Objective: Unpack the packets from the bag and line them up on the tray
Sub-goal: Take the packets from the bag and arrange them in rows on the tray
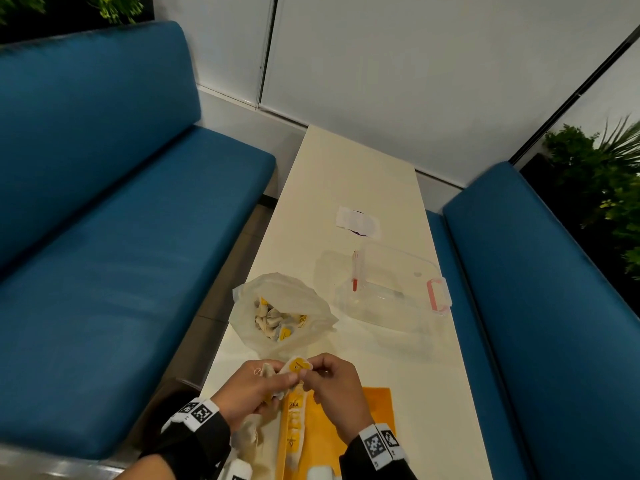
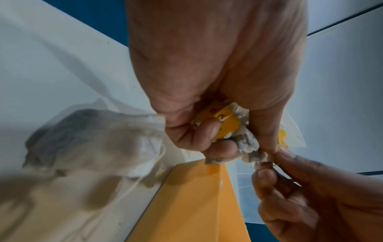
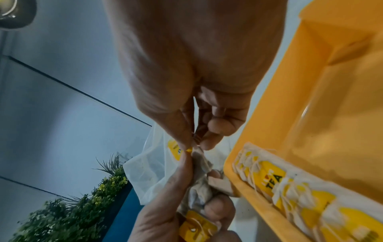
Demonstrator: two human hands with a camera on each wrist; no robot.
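Note:
A clear plastic bag (image 1: 280, 313) stands open on the table with several tea packets inside. Nearer me, an orange tray (image 1: 349, 441) holds a row of yellow-tagged packets (image 1: 294, 424) along its left edge. My left hand (image 1: 273, 379) grips a bunch of crumpled tea packets (image 2: 225, 121) just above the tray's far left corner. My right hand (image 1: 310, 374) pinches the tip of one packet (image 3: 199, 157) in that bunch between thumb and forefinger. In the right wrist view the row of packets (image 3: 290, 188) lies against the tray wall (image 3: 311, 98).
A clear lidded container (image 1: 391, 289) with pink latches sits right of the bag. Further back a white patch (image 1: 358, 221) lies on the narrow cream table (image 1: 346, 168). Blue benches (image 1: 121, 237) flank both sides. More loose tea packets (image 2: 93, 139) lie left of the tray.

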